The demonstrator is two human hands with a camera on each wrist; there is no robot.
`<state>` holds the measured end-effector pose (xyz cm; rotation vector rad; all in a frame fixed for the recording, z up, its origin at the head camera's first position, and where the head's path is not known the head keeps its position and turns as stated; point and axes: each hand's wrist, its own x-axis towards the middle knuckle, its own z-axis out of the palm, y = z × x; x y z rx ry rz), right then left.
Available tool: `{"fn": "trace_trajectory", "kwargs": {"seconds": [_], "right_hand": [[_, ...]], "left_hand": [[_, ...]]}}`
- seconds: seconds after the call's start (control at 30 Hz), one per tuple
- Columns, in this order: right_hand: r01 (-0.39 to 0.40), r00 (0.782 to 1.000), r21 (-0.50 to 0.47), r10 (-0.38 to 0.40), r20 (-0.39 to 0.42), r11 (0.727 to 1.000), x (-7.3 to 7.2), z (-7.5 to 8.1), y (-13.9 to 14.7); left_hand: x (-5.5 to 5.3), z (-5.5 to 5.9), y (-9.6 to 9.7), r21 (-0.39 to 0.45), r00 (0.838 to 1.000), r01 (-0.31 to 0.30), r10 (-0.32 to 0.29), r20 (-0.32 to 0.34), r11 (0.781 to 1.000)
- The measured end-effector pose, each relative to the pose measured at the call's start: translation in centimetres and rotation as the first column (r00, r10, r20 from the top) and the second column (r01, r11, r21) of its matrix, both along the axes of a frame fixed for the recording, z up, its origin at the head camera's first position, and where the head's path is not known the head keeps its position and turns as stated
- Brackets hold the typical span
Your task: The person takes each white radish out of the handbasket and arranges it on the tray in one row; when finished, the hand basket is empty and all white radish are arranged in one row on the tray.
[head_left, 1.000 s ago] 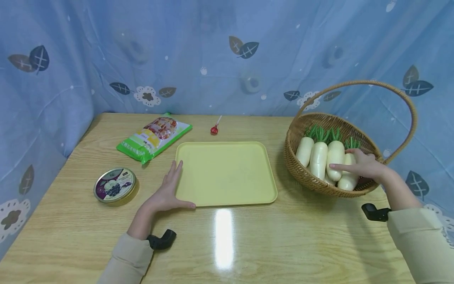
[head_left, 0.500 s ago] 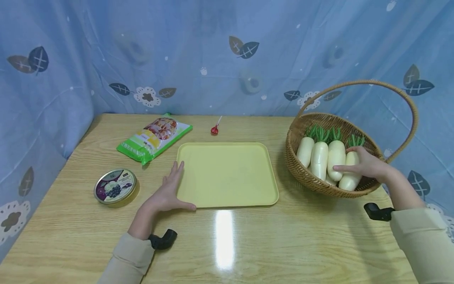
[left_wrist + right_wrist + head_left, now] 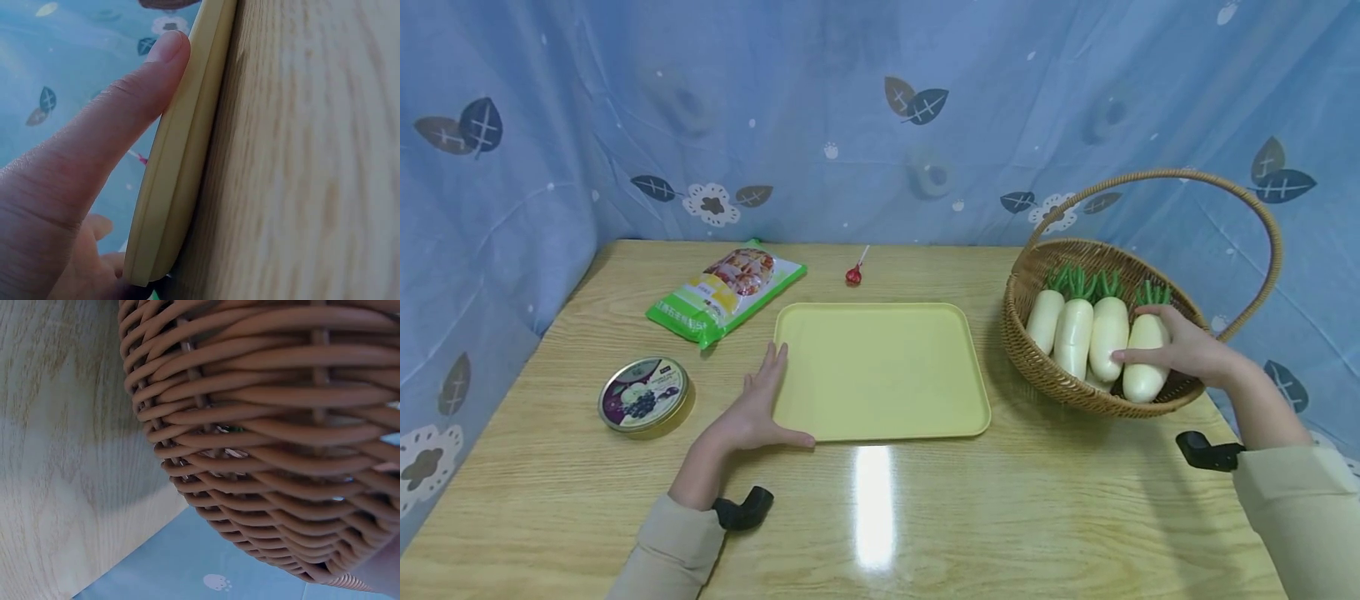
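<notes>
My right hand (image 3: 1187, 342) reaches into the wicker basket (image 3: 1037, 377) and grips the rightmost white radish (image 3: 1144, 385), thumb on its near left side and forefinger by its green top. The other white radishes (image 3: 1073, 333) lie beside it, tops towards the back. In the right wrist view, the basket's woven wall (image 3: 269, 419) hides the fingers. My left hand (image 3: 752, 412) is spread at the near left corner of the yellow tray (image 3: 880, 367), straight fingers along its left side. Seen from the left wrist, the thumb (image 3: 125, 119) rests against the tray's edge (image 3: 181, 156).
Left of the tray lie a green and white food packet (image 3: 730, 287) and a round tin (image 3: 643, 393) with grapes on its lid. A red lollipop (image 3: 853, 274) is behind the tray. The basket's tall handle (image 3: 1195, 175) arches over it; a blue curtain (image 3: 850, 125) hangs behind the table.
My right hand has shifted slightly right, and the rightmost radish has moved a little right with it. The left hand stays at the tray, which sits slightly lower in view.
</notes>
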<state>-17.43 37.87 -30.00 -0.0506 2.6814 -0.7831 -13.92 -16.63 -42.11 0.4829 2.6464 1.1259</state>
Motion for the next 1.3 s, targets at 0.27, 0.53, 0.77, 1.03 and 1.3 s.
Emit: {"fn": "trace_trajectory", "kwargs": {"seconds": [0.27,0.53,0.77,1.03,1.3], "right_hand": [[0.029,0.999,-0.093,-0.032,-0.034,0.995,0.3,0.4,0.1],[0.073,0.992,-0.104,-0.083,-0.095,0.992,0.6,1.0,-0.3],[0.090,0.984,-0.111,-0.106,-0.144,0.990,0.9,1.9,-1.2],[0.091,0.979,-0.082,-0.104,-0.174,0.992,1.4,3.0,-2.5],[0.083,0.979,-0.082,-0.097,-0.181,0.993,2.3,3.6,-4.3]], "left_hand": [[0.1,0.0,0.0,0.015,1.000,-0.001,0.001,-0.008,1.000],[0.0,0.1,0.0,-0.001,1.000,0.000,0.000,-0.006,1.000],[0.0,0.1,0.0,0.008,1.000,0.001,-0.001,-0.005,1.000],[0.0,-0.1,0.0,0.003,1.000,-0.003,0.003,-0.010,1.000],[0.0,-0.1,-0.1,-0.001,1.000,-0.002,0.002,-0.007,1.000]]}}
